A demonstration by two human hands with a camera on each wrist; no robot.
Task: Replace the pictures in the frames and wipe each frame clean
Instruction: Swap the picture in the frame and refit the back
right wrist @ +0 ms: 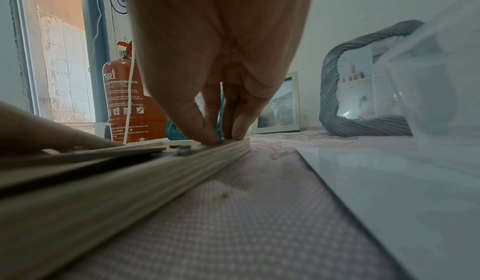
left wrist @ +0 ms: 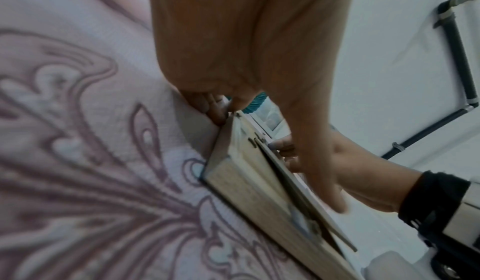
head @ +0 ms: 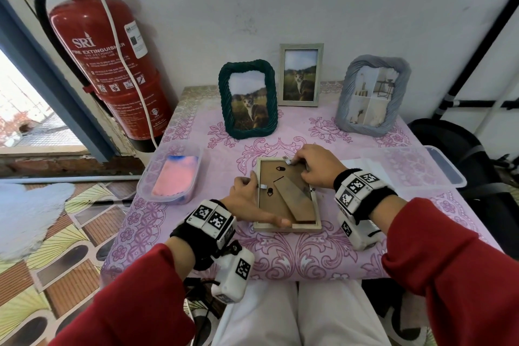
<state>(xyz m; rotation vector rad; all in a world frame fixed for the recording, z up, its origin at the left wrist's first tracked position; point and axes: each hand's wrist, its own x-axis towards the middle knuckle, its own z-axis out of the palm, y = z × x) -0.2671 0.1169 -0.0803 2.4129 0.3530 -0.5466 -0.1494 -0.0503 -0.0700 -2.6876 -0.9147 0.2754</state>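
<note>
Your left hand (head: 247,199) gripped the face-down frame (head: 288,226) mid-table while your right hand (head: 317,166) pinched a tab (head: 289,161) on its far edge, likely freeing the backing next; the tub (head: 146,177) on the left held a pink cloth (head: 175,177).

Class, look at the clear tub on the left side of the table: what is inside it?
Inside the clear tub lies a pink cloth with blue showing at its far and near edges. Whatever lies under the cloth is covered, so it cannot be seen.
</note>
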